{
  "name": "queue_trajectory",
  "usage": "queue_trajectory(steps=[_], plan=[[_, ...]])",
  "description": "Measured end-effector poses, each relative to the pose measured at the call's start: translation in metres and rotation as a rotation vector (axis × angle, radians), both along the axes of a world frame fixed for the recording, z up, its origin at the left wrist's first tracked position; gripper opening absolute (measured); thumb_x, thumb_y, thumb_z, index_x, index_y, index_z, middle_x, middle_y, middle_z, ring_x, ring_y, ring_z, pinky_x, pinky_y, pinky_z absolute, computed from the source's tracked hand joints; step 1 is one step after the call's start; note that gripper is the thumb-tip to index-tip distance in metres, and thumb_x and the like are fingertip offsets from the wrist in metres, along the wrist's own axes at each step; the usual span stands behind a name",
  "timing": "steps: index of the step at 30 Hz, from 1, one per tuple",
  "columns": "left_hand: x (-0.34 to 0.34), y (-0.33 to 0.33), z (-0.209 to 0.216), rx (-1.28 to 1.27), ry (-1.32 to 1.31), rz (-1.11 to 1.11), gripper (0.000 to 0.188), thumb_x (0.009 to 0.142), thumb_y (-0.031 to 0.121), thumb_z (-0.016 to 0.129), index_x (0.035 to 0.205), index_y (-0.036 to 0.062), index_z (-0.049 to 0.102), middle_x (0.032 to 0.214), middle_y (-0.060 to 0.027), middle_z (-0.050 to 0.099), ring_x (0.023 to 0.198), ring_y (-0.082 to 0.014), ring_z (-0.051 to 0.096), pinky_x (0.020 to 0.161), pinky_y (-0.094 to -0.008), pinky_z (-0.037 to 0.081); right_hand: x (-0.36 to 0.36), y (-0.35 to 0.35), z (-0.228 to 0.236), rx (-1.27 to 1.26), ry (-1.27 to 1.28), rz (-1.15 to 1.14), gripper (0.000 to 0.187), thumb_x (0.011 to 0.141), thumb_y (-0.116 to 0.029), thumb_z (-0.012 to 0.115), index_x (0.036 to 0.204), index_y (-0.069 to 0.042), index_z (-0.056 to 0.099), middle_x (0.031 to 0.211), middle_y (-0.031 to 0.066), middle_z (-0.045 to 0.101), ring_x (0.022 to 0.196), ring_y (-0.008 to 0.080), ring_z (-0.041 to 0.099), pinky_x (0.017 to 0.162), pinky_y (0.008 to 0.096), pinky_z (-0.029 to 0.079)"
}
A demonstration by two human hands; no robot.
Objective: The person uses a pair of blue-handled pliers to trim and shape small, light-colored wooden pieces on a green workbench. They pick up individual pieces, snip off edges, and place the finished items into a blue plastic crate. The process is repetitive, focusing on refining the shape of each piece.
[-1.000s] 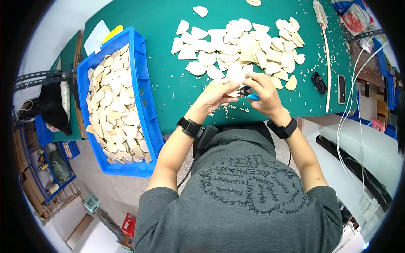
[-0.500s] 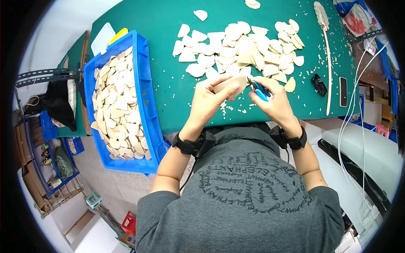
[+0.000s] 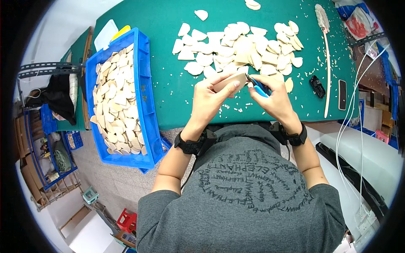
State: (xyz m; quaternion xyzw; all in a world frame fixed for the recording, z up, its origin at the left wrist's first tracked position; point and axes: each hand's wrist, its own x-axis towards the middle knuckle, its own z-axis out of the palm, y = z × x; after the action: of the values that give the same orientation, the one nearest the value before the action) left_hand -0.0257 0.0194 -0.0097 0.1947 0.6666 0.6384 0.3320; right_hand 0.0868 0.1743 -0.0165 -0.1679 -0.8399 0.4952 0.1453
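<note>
My left hand (image 3: 209, 100) grips a pale wooden piece (image 3: 231, 80) edge-up above the green table (image 3: 164, 88). My right hand (image 3: 276, 99) holds a small blue-handled cutting tool (image 3: 258, 86), its tip touching the right end of that piece. Just beyond both hands lies a heap of similar flat wooden pieces (image 3: 240, 46). Small pale shavings (image 3: 230, 110) are scattered on the green surface under and around the hands. Both wrists wear dark bands.
A blue crate (image 3: 145, 105) full of wooden pieces stands at the left of the table. A long wooden stick (image 3: 327, 63), a small black object (image 3: 317, 86) and a dark phone (image 3: 342, 94) lie at the right. White cables (image 3: 352, 114) hang off the right edge.
Both hands have lifted slightly and shifted right. The wooden piece has turned in my left hand, and the blue tool now meets its right end.
</note>
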Motion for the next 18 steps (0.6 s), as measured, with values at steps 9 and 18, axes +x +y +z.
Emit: queue_trajectory(steps=[9, 18], plan=[[0.006, 0.003, -0.001, 0.031, -0.014, 0.029, 0.035, 0.081, 0.016, 0.071, 0.110, -0.0025, 0.063, 0.093, -0.0098, 0.067, 0.078, -0.0125, 0.064, 0.064, -0.0249, 0.055, 0.001, 0.012, -0.007, 0.005, -0.021, 0.075, 0.030, 0.072, -0.013, 0.066, 0.100, -0.003, 0.067, 0.083, 0.0146, 0.068, 0.069, 0.0198, 0.066, 0.065, 0.0292, 0.051], [0.004, 0.005, -0.005, 0.079, -0.281, 0.010, 0.029, 0.080, 0.015, 0.072, 0.102, -0.0007, 0.061, 0.093, -0.0092, 0.066, 0.081, -0.0160, 0.066, 0.068, -0.0283, 0.057, 0.008, 0.017, -0.018, -0.288, -0.071, 0.016, 0.021, 0.076, -0.011, 0.064, 0.094, -0.001, 0.068, 0.074, 0.0040, 0.067, 0.064, 0.0068, 0.058, 0.058, 0.0218, 0.046]])
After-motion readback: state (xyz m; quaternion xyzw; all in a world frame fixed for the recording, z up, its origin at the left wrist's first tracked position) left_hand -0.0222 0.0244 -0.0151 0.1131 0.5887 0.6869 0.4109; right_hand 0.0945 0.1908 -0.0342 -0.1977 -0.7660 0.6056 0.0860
